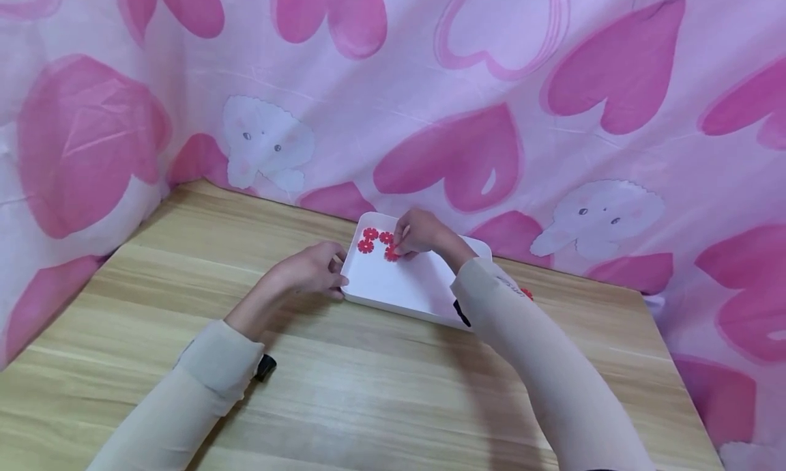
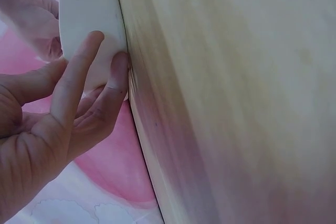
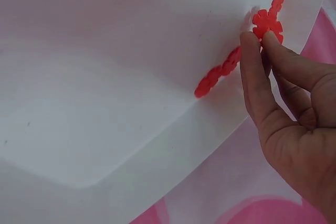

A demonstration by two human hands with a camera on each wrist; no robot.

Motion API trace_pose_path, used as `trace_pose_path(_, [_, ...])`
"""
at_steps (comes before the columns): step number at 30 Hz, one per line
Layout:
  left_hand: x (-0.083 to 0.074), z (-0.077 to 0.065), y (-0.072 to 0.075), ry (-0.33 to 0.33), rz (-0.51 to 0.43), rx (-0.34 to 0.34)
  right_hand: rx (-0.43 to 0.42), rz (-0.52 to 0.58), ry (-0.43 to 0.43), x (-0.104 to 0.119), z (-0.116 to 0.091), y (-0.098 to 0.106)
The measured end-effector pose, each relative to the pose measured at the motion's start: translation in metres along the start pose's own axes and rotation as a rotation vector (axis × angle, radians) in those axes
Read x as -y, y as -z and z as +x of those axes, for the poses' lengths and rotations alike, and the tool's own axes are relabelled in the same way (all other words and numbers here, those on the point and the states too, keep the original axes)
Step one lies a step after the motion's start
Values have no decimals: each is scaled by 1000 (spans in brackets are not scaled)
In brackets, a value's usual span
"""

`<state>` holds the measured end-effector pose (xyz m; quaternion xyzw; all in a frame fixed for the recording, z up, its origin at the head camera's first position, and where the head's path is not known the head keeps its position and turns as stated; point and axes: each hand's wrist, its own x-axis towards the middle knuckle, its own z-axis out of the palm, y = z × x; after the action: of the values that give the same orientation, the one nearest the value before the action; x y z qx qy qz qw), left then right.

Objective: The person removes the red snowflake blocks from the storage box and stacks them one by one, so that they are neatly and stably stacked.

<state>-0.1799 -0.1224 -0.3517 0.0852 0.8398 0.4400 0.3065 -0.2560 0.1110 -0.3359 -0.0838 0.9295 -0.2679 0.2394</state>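
Observation:
A shallow white tray [image 1: 399, 287] stands on the table with several red flower-shaped plastic pieces [image 1: 365, 246] joined near its far left corner. Over that corner, my right hand [image 1: 420, 232] pinches a red flower piece [image 3: 266, 23] between thumb and fingertips. The held piece is close to the linked row [image 3: 210, 80] along the tray wall; whether it is joined to the row is partly hidden by the fingers. My left hand [image 1: 316, 269] touches the tray's left end, its fingers [image 2: 79, 77] spread against the outer wall.
Another red piece [image 1: 527, 293] shows beyond the right forearm, mostly hidden by the sleeve. The wooden table [image 1: 344, 389] ends at a pink heart-patterned curtain [image 1: 454, 157] behind the tray. Both sleeves have a dark strap or clip near the cuff.

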Motion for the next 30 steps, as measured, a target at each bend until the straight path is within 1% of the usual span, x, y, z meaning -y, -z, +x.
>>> trace_pose_path(5, [0,0,0,-6,-5,-10,-26,-14,7,-10,-8,13])
trace_pose_path(10, [1,1,-1,-10,-3,-19,-20,-23,3,-20,-20,29])
trace_pose_path(15, [-1,2,-1,-9,14,-18,-21,3,3,-34,-38,47])
trace_pose_path(21, [-1,2,1,-17,20,-16,-66,38,-34,-53,-54,67])
trace_pose_path(26, [0,3,3,-23,16,-4,-57,65,-39,-68,-66,78])
trace_pose_path(30, [1,4,4,-20,10,7,-53,76,-60,-81,-75,82])
